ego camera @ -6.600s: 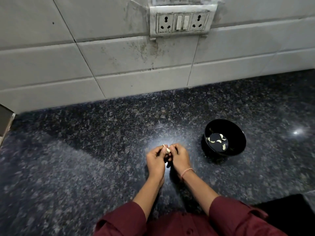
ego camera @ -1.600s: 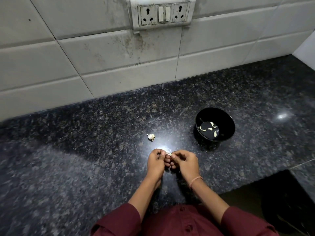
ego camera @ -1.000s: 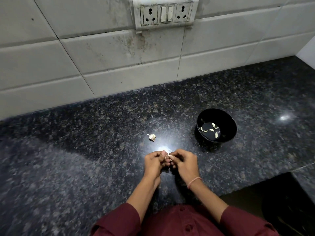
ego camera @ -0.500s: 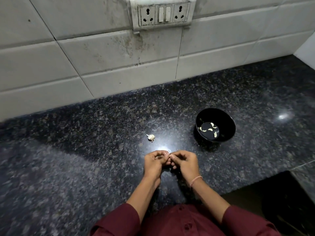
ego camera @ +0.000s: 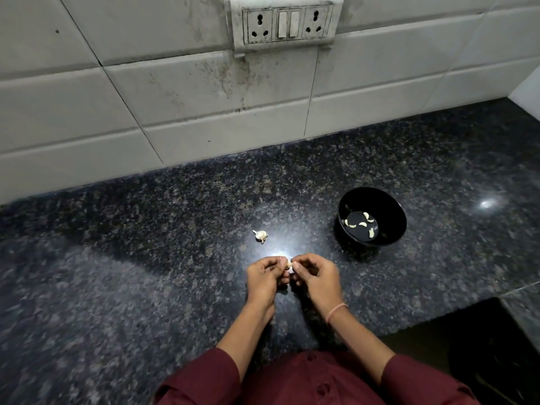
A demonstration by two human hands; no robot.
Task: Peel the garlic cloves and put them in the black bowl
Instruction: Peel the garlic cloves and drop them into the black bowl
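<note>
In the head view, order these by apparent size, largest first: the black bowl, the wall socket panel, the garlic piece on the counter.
1. wall socket panel
2. black bowl
3. garlic piece, far the smallest
None look alike.

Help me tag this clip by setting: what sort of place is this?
Probably a home kitchen: a granite counter, a tiled wall with a socket panel, and the left hand and right hand pinching a garlic clove beside a bowl of peeled cloves.
</note>
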